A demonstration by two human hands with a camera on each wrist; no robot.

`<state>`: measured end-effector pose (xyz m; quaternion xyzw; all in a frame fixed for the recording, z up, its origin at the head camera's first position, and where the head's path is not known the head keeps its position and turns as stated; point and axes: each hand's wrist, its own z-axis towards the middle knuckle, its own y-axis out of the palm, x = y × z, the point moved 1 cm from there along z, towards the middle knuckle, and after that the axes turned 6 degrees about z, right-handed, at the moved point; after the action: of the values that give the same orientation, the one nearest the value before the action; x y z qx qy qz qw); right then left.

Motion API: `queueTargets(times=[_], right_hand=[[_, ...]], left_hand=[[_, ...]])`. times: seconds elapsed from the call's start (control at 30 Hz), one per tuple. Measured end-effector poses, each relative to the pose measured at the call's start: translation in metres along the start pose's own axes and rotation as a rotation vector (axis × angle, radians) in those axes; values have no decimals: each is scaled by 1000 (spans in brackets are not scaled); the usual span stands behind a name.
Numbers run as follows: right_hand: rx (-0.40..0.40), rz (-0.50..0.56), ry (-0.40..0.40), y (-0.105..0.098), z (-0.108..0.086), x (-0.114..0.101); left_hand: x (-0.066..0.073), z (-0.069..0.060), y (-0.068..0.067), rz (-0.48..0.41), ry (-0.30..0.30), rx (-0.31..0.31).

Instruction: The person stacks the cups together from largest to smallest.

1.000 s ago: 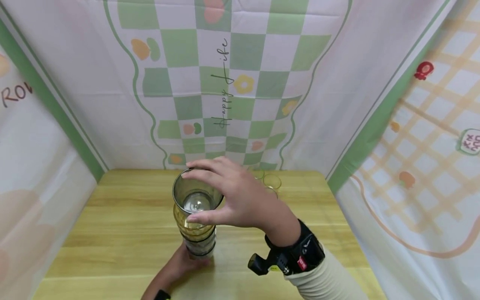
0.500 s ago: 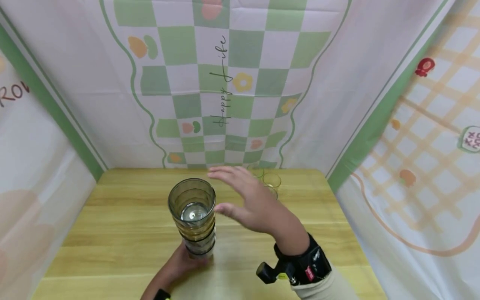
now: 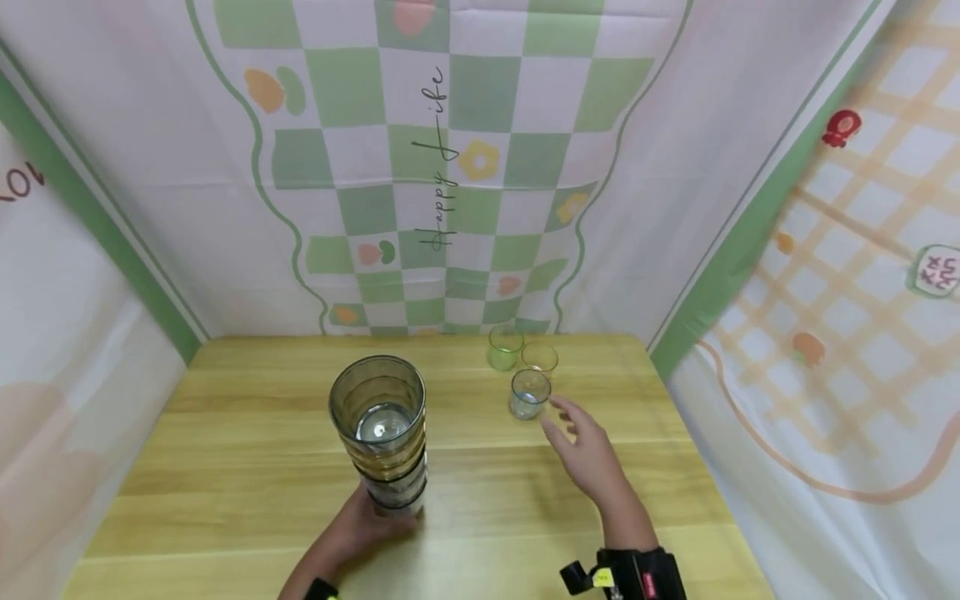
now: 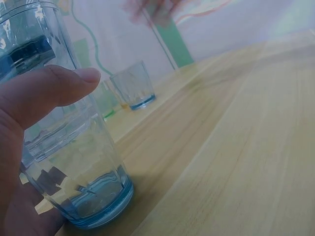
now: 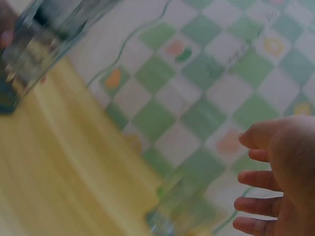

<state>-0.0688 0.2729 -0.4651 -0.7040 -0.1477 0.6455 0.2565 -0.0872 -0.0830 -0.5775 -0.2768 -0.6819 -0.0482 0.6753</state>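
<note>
A tall stack of nested drinking glasses [image 3: 388,458], the top one smoky grey, stands upright on the wooden table. Low on it, my left hand [image 3: 367,525] grips the stack; the left wrist view shows the thumb [image 4: 64,88] across the clear, blue-tinted bottom glass [image 4: 93,196]. To the right, my right hand [image 3: 592,458] reaches with spread fingers beside a bluish clear glass [image 3: 529,398], holding nothing. Whether a fingertip touches that glass cannot be told. In the right wrist view, the fingers [image 5: 258,204] are apart and the glasses blurred.
Behind the bluish glass stand a green glass [image 3: 505,350] and a yellowish glass [image 3: 541,357], close together near the back edge of the table [image 3: 247,433]. Printed cloth [image 3: 480,233] hangs at the back and both sides.
My right hand has left the rim of the stack's top glass and moved right, down to the bluish glass. The left hand keeps its grip low on the stack.
</note>
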Motion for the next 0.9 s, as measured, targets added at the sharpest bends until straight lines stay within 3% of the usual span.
queueTargets(times=[0.1, 0.23, 0.37, 0.53, 0.9], right_hand=[[-12, -49, 82, 10, -7, 37], [17, -214, 83, 26, -14, 78], [33, -361, 63, 37, -20, 102], [46, -407, 37, 42, -20, 107], [61, -359, 28, 48, -5, 103]], left_hand=[[0, 0, -1, 2, -5, 1], [-1, 0, -2, -24, -21, 4], [-1, -1, -2, -22, -21, 15], [-1, -2, 0, -8, -7, 15], [0, -2, 1, -40, -23, 2]])
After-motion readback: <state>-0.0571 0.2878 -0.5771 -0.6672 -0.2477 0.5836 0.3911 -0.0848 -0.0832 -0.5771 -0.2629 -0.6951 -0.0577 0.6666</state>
